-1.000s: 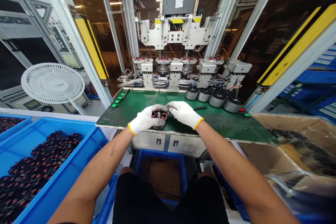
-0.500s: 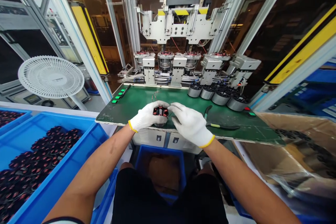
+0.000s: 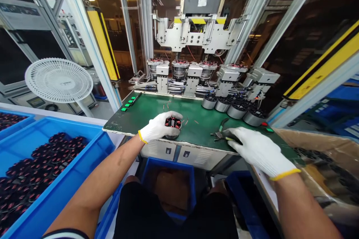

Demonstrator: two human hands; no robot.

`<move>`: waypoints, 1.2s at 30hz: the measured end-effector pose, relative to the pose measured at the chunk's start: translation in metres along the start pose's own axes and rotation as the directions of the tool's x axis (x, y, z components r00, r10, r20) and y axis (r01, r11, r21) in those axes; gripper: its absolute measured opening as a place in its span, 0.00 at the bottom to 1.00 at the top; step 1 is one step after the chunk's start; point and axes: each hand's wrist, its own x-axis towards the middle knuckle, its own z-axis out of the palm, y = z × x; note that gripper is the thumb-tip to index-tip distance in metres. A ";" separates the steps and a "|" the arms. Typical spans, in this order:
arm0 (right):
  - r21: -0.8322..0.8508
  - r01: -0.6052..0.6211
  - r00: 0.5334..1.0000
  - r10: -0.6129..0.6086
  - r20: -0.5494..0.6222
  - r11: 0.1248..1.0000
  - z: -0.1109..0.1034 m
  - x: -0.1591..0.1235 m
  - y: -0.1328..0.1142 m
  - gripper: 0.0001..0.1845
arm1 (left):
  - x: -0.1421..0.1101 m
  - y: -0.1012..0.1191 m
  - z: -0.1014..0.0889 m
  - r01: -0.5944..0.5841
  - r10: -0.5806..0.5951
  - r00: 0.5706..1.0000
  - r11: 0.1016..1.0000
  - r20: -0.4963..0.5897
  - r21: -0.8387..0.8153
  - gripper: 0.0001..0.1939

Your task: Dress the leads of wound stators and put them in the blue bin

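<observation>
My left hand (image 3: 161,126), in a white glove, is closed around a motor stator (image 3: 173,122) with red windings and a metal outer ring, held upright at the table's front edge. Thin copper wire ends (image 3: 167,105) stick up behind it. To the right, my gloved right hand (image 3: 252,147) has its fingers and thumb around one handle of a pair of cutting pliers (image 3: 220,133). The pliers lie on the green tabletop, jaws pointing left, the other handle free. Small copper wire bits (image 3: 191,122) lie between the hands.
Several finished-looking stators (image 3: 235,110) stand at the table's back right, before a winding machine (image 3: 193,71). Green buttons (image 3: 127,104) line the left edge. A blue bin (image 3: 92,149) of stators stands left, near a white fan (image 3: 58,80); a cardboard box (image 3: 331,153) stands right.
My right hand has moved right, away from the stator, onto the pliers' handle. Wire bits now show on the tabletop. My left hand still holds the stator.
</observation>
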 end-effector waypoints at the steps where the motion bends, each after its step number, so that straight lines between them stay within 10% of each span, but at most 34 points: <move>1: -0.001 -0.034 0.999 0.034 0.033 0.999 0.007 0.001 0.006 0.15 | 0.000 -0.001 0.000 0.005 -0.005 1.000 1.000 -0.001 0.001 0.26; 10: 0.020 -0.297 0.936 0.295 -0.194 0.955 0.011 0.057 -0.042 0.15 | -0.005 0.003 0.004 0.059 -0.060 0.998 0.997 -0.020 -0.047 0.27; 14: 0.346 0.042 0.868 0.137 -0.478 0.937 -0.019 0.044 -0.084 0.17 | -0.008 0.004 0.004 0.072 -0.073 0.997 0.996 -0.020 -0.046 0.27; 18: 0.390 0.274 0.935 -0.150 -0.320 0.879 -0.020 0.033 -0.128 0.19 | -0.007 0.005 0.002 0.017 -0.017 1.000 0.996 -0.004 -0.083 0.26; 25: 0.071 0.152 0.973 -0.137 -0.185 0.986 0.005 0.038 -0.141 0.20 | -0.009 0.007 0.001 0.019 -0.018 1.000 0.996 0.005 -0.091 0.27; 31: 0.146 0.162 0.981 -0.144 -0.128 0.976 0.016 0.050 -0.126 0.18 | -0.007 0.004 -0.004 0.017 -0.017 1.000 1.000 0.018 -0.009 0.29; 36: 0.292 0.146 0.987 -0.121 -0.103 0.945 0.022 0.056 -0.122 0.16 | -0.035 0.022 -0.017 -0.071 0.240 0.904 0.900 -0.353 0.430 0.31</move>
